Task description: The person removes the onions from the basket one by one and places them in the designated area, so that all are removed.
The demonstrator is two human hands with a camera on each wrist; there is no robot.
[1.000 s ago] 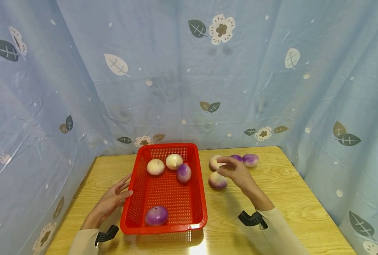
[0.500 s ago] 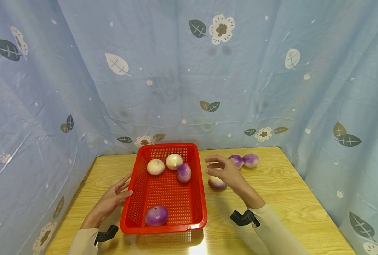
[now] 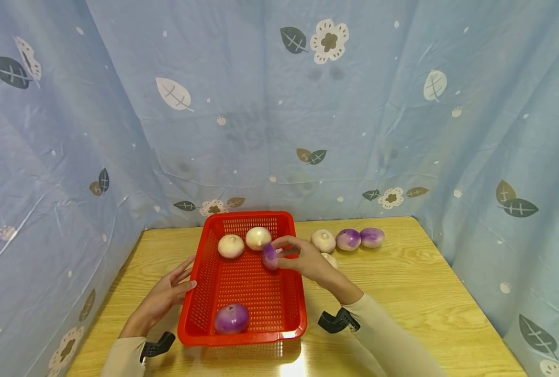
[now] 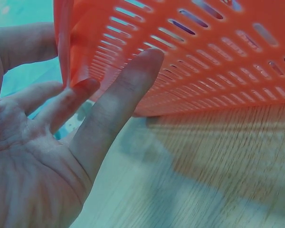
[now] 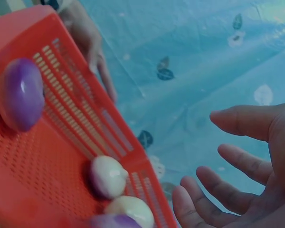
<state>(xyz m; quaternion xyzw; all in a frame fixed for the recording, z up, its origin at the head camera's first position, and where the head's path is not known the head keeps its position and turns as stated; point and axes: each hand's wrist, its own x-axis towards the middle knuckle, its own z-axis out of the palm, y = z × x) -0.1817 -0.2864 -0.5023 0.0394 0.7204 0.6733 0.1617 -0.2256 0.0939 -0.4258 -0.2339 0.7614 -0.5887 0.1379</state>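
My left hand (image 3: 163, 298) touches the left wall of a red basket (image 3: 248, 340), its fingers spread along the outside; in the left wrist view the thumb and fingers lie at the slotted wall. Over the basket's right rim reaches my right hand (image 3: 310, 260), fingers slightly bent and apart. Behind its fingertips, in the head view, is a purple and white onion (image 3: 269, 256). The right wrist view shows that hand (image 5: 237, 175) holding nothing. Two whitish onions (image 3: 231, 246) (image 3: 258, 238) lie at the basket's back, and a purple onion (image 3: 232, 319) at its front left.
Right of the basket, on the wooden table (image 3: 402, 293), a whitish onion (image 3: 323, 241) and two purple ones (image 3: 348, 239) (image 3: 372, 237) lie in a row. Another onion (image 3: 330, 259) is partly hidden by my right hand. A patterned blue curtain (image 3: 242, 131) hangs behind and at both sides.
From above the onions on the table, my right hand has moved left, over the basket's right side. My left hand and the basket have stayed in place.
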